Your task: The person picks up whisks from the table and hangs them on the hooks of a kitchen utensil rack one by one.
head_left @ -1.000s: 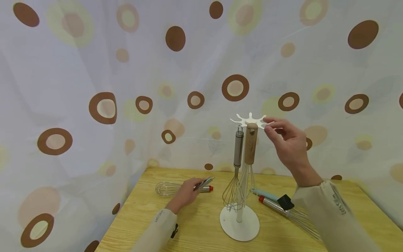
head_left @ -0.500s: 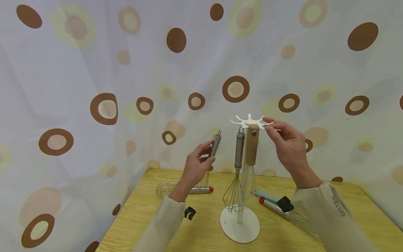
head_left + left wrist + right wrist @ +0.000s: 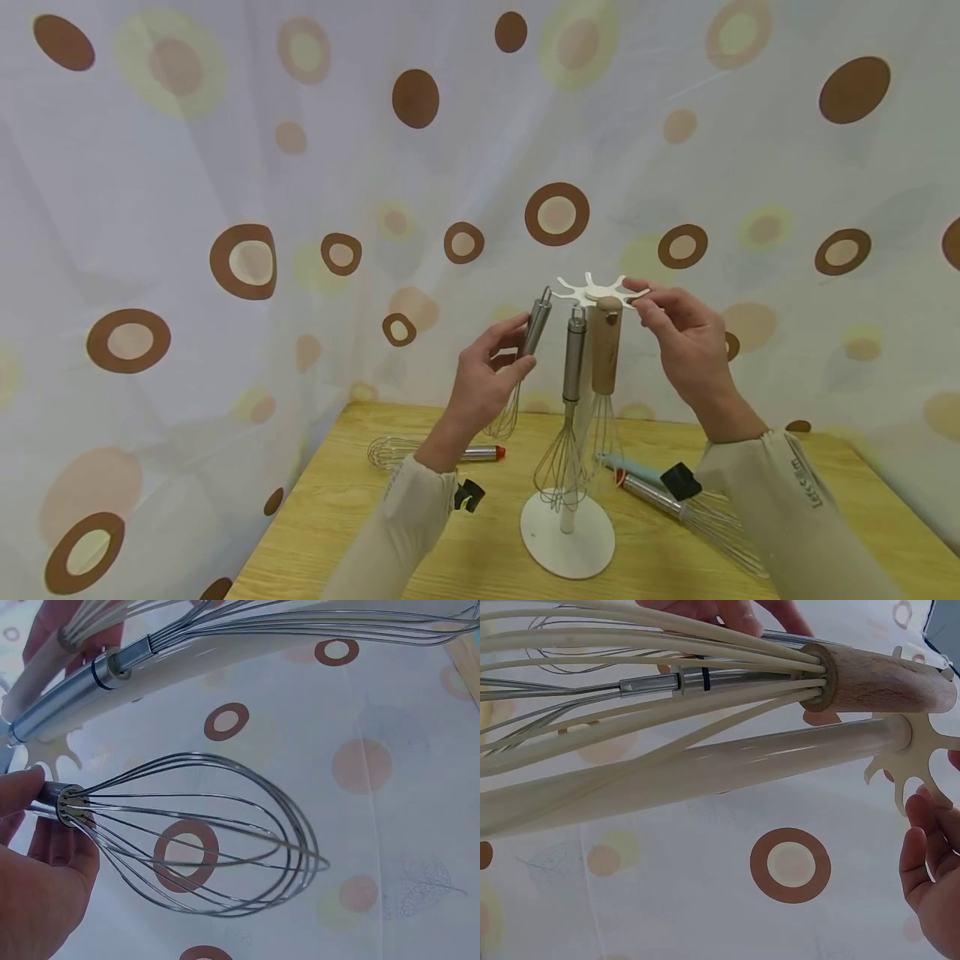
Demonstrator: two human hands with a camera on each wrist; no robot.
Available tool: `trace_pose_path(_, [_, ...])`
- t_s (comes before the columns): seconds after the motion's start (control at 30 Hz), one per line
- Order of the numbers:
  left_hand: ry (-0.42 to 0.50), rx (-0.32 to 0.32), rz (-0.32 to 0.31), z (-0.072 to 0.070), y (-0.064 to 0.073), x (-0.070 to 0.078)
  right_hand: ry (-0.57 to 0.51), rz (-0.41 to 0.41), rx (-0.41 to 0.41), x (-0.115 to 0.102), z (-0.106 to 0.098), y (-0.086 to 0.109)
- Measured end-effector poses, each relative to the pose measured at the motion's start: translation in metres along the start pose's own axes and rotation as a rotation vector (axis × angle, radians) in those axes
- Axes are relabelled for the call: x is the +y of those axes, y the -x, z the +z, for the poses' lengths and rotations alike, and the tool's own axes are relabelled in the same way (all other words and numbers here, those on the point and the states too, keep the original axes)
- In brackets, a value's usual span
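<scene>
My left hand [image 3: 483,379] pinches a small steel whisk [image 3: 537,327] by its handle, holding it upright and slightly tilted. Its hanging loop is right at a left hook of the white whisk stand [image 3: 567,546]. In the left wrist view, this whisk's wire balloon spreads out from its collar [image 3: 73,806]. My right hand [image 3: 693,350] pinches a right-hand hook of the stand's star-shaped top [image 3: 592,292]. A steel-handled whisk [image 3: 573,362] and a wooden-handled whisk [image 3: 606,354] hang from the stand. In the right wrist view, the wooden handle [image 3: 889,681] carries cream-coloured wires.
A red-tipped whisk [image 3: 480,453] lies on the wooden table [image 3: 472,550] behind my left forearm. Right of the stand lie another red-tipped whisk [image 3: 656,496] and a light blue handle [image 3: 633,467]. A dotted curtain [image 3: 450,167] closes off the back and left.
My left hand has lifted the small steel whisk from near the table, turned it upright and brought it rightward to the stand's top. My right hand keeps its hold on the hook.
</scene>
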State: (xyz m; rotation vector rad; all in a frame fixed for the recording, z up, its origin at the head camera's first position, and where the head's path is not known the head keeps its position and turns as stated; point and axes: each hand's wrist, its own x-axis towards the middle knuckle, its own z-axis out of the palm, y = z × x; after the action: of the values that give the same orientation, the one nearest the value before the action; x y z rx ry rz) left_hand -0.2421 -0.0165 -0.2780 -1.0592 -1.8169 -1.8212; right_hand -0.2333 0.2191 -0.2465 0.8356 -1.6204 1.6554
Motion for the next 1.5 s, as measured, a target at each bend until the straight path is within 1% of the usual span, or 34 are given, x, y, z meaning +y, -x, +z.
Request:
trace_pose_path(0.1, [-0.004,-0.011,0.028,0.001,0.001,0.001,-0.012,-0.008,-0.009,0.001,0.0,0.0])
trace_pose_path(0.27, [-0.02,-0.019,0.069,0.001,0.001,-0.001,-0.039,-0.045,-0.03,0.004,0.0,-0.001])
trace_pose_path(0.4, [-0.02,-0.011,0.076,0.0,-0.002,-0.017,-0.054,-0.062,-0.038,0.006,0.0,-0.003])
trace_pose_path(0.5, [-0.014,-0.026,0.074,-0.001,-0.003,-0.031,-0.069,-0.064,-0.042,0.007,0.0,-0.003])
trace_pose_path(0.63, [-0.021,-0.054,0.063,0.002,-0.003,-0.036,-0.074,-0.064,-0.049,0.008,0.001,-0.003])
trace_pose_path(0.67, [-0.017,-0.058,0.052,0.004,-0.002,-0.035,-0.072,-0.066,-0.052,0.008,0.001,-0.003])
trace_pose_path(0.77, [-0.01,-0.062,0.019,0.007,0.001,-0.024,-0.089,-0.075,-0.082,0.01,0.001,-0.004])
trace_pose_path(0.9, [0.005,-0.064,-0.014,0.01,0.005,-0.009,-0.085,-0.085,-0.128,0.013,0.0,-0.005])
trace_pose_path(1.03, [0.027,-0.092,-0.022,0.012,0.008,-0.01,-0.093,-0.082,-0.158,0.015,-0.001,-0.007])
trace_pose_path(1.1, [0.039,-0.112,-0.015,0.012,0.01,-0.013,-0.088,-0.074,-0.151,0.015,-0.002,-0.008])
trace_pose_path(1.17, [0.048,-0.13,-0.003,0.011,0.011,-0.02,-0.081,-0.074,-0.134,0.015,-0.003,-0.008])
trace_pose_path(1.27, [0.04,-0.159,0.018,0.005,0.014,-0.041,-0.068,-0.077,-0.099,0.015,-0.004,-0.008])
trace_pose_path(1.33, [0.019,-0.176,0.006,-0.002,0.018,-0.056,-0.068,-0.079,-0.089,0.014,-0.004,-0.008])
trace_pose_path(1.4, [-0.033,-0.19,-0.026,-0.013,0.021,-0.072,-0.044,-0.071,-0.084,0.013,-0.004,-0.008])
trace_pose_path(1.43, [-0.075,-0.198,-0.057,-0.018,0.023,-0.08,-0.03,-0.064,-0.082,0.013,-0.004,-0.008])
trace_pose_path(1.5, [-0.186,-0.214,-0.141,-0.031,0.028,-0.098,-0.015,-0.05,-0.081,0.012,-0.004,-0.007])
